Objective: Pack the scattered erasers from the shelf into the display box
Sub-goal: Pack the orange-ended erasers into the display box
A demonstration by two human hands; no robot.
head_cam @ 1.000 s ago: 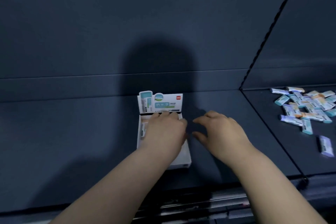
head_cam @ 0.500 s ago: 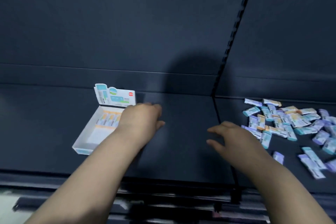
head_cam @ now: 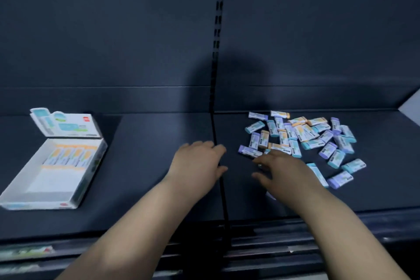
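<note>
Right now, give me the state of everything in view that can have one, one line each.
display box: open, lid flap raised, packed erasers in one row at its far end, rest bare.
loose erasers: scattered in a heap on the right shelf section, outside the box.
left hand: open, empty, over the shelf seam.
right hand: open, fingers spread at the heap's near edge, gripping nothing.

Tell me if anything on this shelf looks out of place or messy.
Small wrapped erasers in teal, purple and orange lie jumbled at all angles on the right shelf section, some overlapping; the white cardboard display box at left holds one neat row.
</note>
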